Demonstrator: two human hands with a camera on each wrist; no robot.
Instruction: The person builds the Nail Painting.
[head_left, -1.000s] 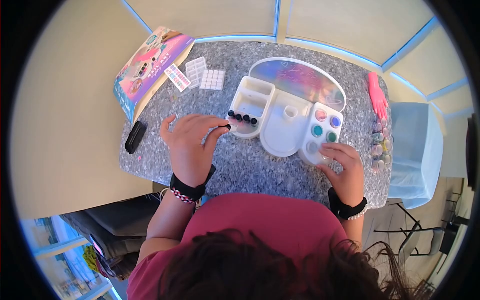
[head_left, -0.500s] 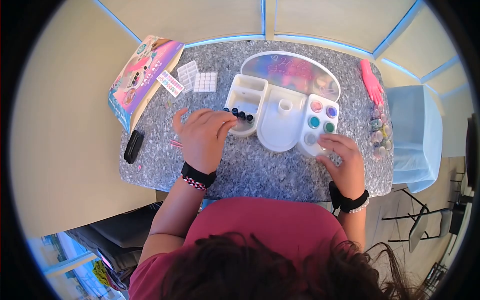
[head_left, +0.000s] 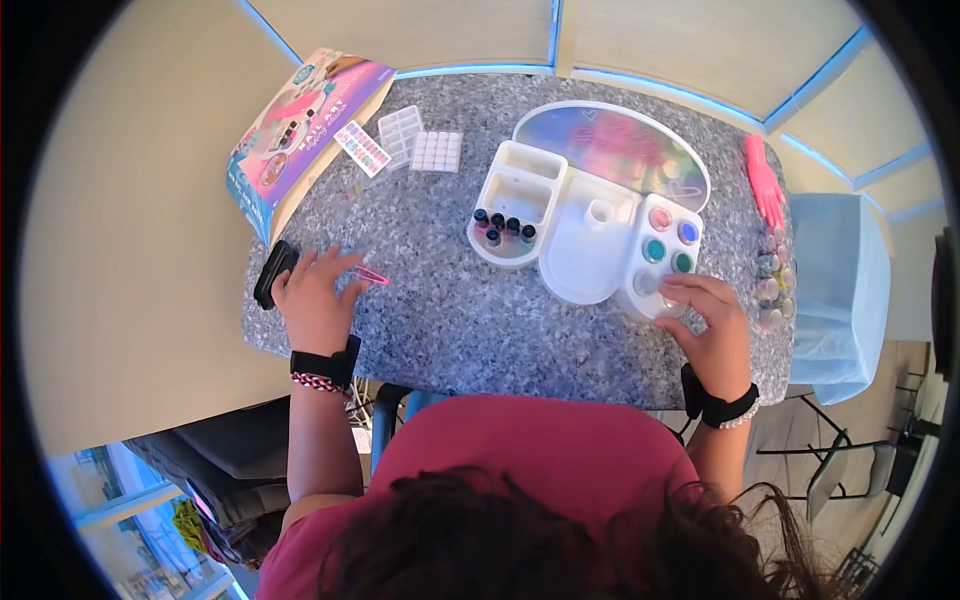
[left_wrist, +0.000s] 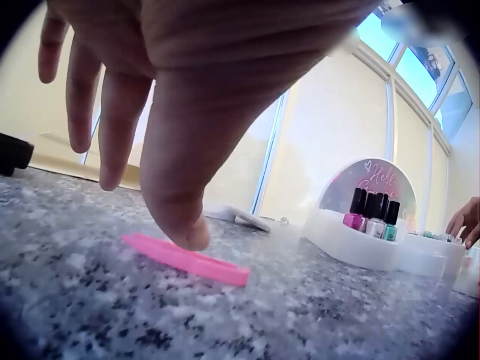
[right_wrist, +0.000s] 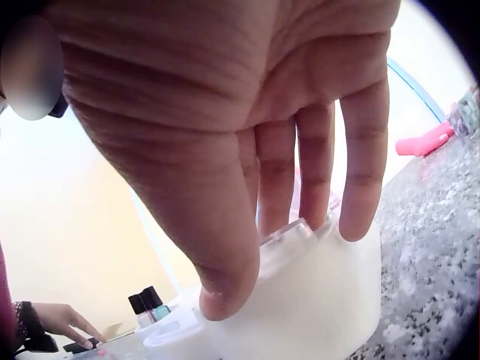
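Observation:
In the head view my left hand (head_left: 318, 300) is over the left part of the table, fingers spread and fairly straight. Beneath its thumb lie pink tweezers (left_wrist: 187, 261), the thumb tip right at them in the left wrist view. My right hand (head_left: 712, 325) holds the front right end of a white nail-art organizer (head_left: 580, 268), thumb against the side wall and fingers over the top by a clear pot (right_wrist: 289, 238). Several black-capped nail polish bottles (head_left: 512, 228) stand in the organizer's left section. Its right section carries round pots of pink, blue and green (head_left: 654, 249).
Left of the left hand lies a black case (head_left: 274, 274). A nail-art box (head_left: 300, 135), a sticker sheet (head_left: 362, 149) and white compartment trays (head_left: 436, 152) are at the back left. At the right edge are a pink model hand (head_left: 765, 180) and several small jars (head_left: 775, 285).
My left hand has let go of a black-capped polish bottle, now among the others in the organizer, and moved left to the pink tweezers. My right hand has stayed at the organizer.

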